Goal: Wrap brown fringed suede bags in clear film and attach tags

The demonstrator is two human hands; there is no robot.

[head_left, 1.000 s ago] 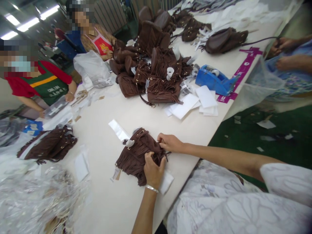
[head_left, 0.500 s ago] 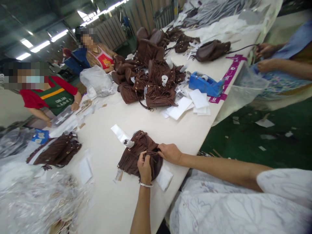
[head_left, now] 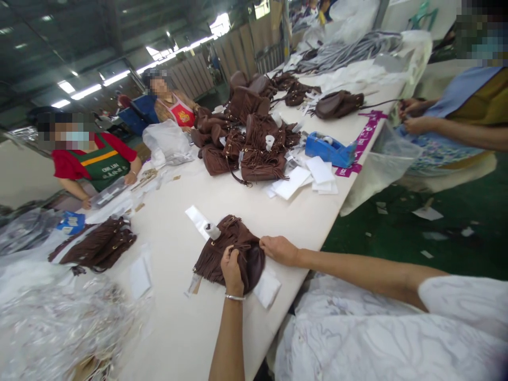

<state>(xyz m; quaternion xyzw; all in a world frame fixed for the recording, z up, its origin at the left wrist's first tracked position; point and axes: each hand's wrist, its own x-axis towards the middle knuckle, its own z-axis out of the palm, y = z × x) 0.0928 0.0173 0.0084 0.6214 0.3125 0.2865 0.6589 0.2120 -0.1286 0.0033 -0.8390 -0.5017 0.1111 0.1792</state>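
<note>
A dark brown fringed handbag lies on the white table in front of me. My left hand, with a bracelet at the wrist, is closed over the fringe near the bag's middle, thumb and fingers pinched together. At the bag's right edge, my right hand pinches the brown material. A white paper-wrapped piece sits at the bag's upper side, beside a white strip. Folded white paper rests against the lower right of the bag. Whatever lies under my fingers is hidden.
Farther up the table is a heap of brown bags, with a blue tape dispenser and white paper sheets nearby. More fringed bags and clear plastic lie left. Co-workers stand around the table.
My right hand has drawn slightly away from my left, along the bag's edge. My left hand has shifted a little left, still pinching the fringe. The whole view has tilted slightly.
</note>
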